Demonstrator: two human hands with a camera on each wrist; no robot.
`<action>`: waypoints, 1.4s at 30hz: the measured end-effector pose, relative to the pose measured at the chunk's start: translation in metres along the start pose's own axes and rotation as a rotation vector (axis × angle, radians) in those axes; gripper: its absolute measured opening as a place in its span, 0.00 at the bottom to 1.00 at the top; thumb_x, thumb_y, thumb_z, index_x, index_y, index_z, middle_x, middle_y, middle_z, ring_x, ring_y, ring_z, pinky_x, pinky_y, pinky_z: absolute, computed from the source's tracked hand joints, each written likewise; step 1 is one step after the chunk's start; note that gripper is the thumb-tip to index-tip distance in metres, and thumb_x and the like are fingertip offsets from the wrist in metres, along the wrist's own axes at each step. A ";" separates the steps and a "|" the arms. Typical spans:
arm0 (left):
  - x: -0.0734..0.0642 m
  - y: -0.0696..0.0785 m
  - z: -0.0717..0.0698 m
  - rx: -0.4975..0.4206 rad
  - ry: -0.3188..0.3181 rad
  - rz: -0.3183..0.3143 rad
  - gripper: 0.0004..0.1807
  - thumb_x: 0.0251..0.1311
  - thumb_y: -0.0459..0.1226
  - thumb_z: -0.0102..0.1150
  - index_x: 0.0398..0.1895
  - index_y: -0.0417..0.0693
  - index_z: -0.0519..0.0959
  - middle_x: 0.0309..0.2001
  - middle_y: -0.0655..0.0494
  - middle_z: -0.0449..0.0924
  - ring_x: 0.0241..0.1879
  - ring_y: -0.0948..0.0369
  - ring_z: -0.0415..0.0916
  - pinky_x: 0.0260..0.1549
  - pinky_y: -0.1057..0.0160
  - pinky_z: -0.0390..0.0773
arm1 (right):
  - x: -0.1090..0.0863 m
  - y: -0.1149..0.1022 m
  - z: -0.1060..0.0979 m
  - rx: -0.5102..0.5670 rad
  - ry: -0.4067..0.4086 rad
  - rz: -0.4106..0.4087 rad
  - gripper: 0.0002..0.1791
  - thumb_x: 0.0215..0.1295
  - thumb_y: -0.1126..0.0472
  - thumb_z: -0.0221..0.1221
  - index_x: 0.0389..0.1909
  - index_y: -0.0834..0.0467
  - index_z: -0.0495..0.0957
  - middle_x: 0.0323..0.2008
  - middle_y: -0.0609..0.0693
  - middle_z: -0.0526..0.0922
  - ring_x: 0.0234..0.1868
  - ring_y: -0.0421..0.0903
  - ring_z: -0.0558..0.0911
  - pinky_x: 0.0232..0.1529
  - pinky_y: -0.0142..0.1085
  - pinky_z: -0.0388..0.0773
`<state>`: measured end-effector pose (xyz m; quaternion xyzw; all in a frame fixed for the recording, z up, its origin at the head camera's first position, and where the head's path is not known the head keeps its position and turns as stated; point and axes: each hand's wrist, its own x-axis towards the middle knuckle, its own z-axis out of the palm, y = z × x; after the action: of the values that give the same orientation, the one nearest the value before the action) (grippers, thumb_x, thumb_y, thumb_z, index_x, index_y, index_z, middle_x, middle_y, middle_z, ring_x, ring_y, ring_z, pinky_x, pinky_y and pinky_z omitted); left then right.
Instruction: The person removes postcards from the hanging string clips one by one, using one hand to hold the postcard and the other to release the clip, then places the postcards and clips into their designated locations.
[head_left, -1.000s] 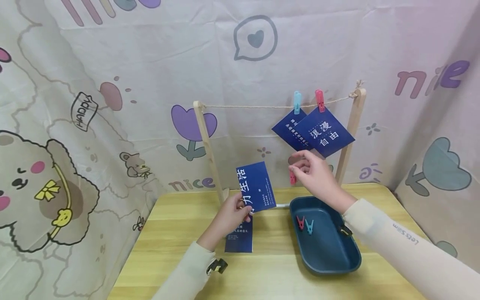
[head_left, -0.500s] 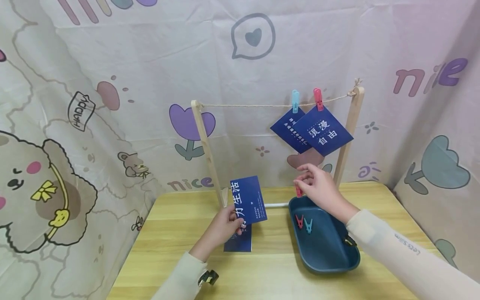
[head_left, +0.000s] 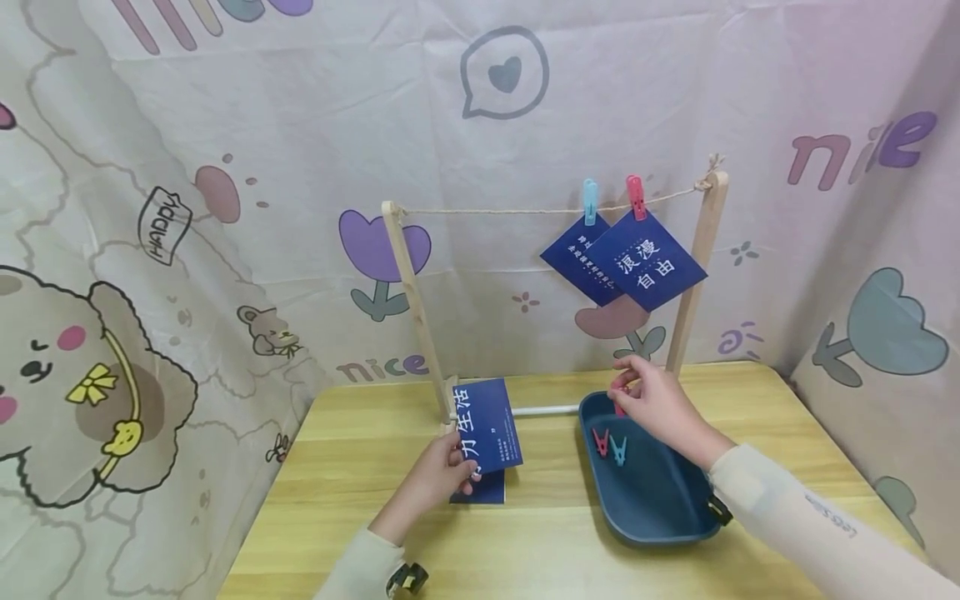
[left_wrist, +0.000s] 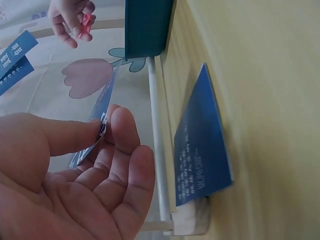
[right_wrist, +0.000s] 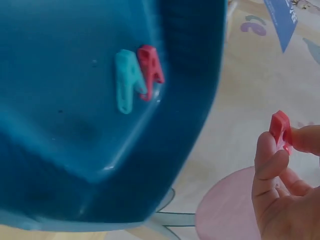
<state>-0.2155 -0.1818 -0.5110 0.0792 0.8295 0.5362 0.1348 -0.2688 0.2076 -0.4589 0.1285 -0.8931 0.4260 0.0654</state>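
Note:
My left hand (head_left: 431, 475) pinches a blue card (head_left: 491, 425) with white lettering between thumb and fingers, above the table. Under it, partly covered, another blue card (head_left: 480, 492) lies on the table; the left wrist view shows this lower card (left_wrist: 202, 145) apart from the held one. Over the tray's back edge, my right hand (head_left: 667, 408) pinches a small red clothespin (right_wrist: 281, 129). Two more blue cards hang by a corner from a string (head_left: 487, 212), the front card (head_left: 651, 260) under a red clothespin (head_left: 636, 197), the rear card (head_left: 572, 258) under a light-blue clothespin (head_left: 590, 202).
A dark blue tray (head_left: 660, 508) stands on the wooden table (head_left: 360, 500) at the right, with a red clothespin (head_left: 601, 442) and a turquoise clothespin (head_left: 618, 450) inside. Wooden posts, left post (head_left: 412, 292) and right post (head_left: 697, 275), carry the string. Printed cloth hangs behind.
My left hand has lowered the held card toward the table and slightly left, over the lying card. My right hand has come down and right with the clothespin, away from the hanging cards.

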 end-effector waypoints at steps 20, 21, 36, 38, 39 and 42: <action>-0.015 -0.026 0.003 -0.009 -0.006 -0.008 0.27 0.75 0.29 0.60 0.72 0.28 0.69 0.31 0.46 0.87 0.27 0.55 0.84 0.17 0.73 0.71 | -0.011 0.026 0.012 -0.308 -0.096 0.000 0.10 0.67 0.67 0.70 0.46 0.67 0.83 0.30 0.52 0.80 0.30 0.46 0.77 0.29 0.35 0.78; -0.015 -0.027 0.003 -0.008 -0.008 -0.009 0.26 0.75 0.29 0.60 0.71 0.28 0.69 0.31 0.47 0.87 0.26 0.55 0.84 0.17 0.73 0.70 | -0.011 0.027 0.012 -0.319 -0.105 0.004 0.10 0.66 0.68 0.70 0.45 0.67 0.83 0.30 0.52 0.80 0.30 0.46 0.77 0.29 0.36 0.79; -0.017 -0.037 0.002 -0.029 -0.034 -0.013 0.17 0.73 0.27 0.61 0.61 0.29 0.73 0.31 0.45 0.88 0.24 0.58 0.83 0.20 0.70 0.77 | -0.011 0.028 0.017 -0.342 -0.339 0.207 0.17 0.66 0.70 0.71 0.53 0.69 0.80 0.27 0.52 0.80 0.23 0.43 0.81 0.24 0.36 0.81; -0.017 -0.038 0.002 -0.028 -0.032 -0.014 0.18 0.73 0.27 0.61 0.61 0.28 0.72 0.31 0.45 0.88 0.24 0.58 0.83 0.20 0.69 0.78 | -0.010 0.028 0.018 -0.336 -0.346 0.216 0.15 0.66 0.71 0.71 0.51 0.69 0.80 0.27 0.52 0.80 0.23 0.44 0.81 0.23 0.35 0.82; -0.017 -0.038 0.002 -0.027 -0.031 -0.012 0.20 0.73 0.27 0.61 0.63 0.26 0.71 0.31 0.45 0.88 0.23 0.58 0.83 0.20 0.68 0.79 | -0.010 0.029 0.018 -0.334 -0.351 0.219 0.14 0.66 0.71 0.71 0.50 0.68 0.81 0.26 0.52 0.80 0.22 0.44 0.82 0.23 0.35 0.82; -0.017 -0.037 0.002 -0.025 -0.031 -0.015 0.28 0.73 0.27 0.61 0.70 0.20 0.65 0.33 0.45 0.88 0.24 0.58 0.82 0.21 0.67 0.80 | -0.009 0.031 0.020 -0.358 -0.358 0.207 0.08 0.65 0.72 0.70 0.41 0.66 0.81 0.24 0.52 0.79 0.22 0.44 0.81 0.22 0.36 0.81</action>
<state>-0.1982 -0.2002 -0.5425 0.0795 0.8210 0.5444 0.1525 -0.2692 0.2119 -0.4964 0.0963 -0.9600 0.2361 -0.1157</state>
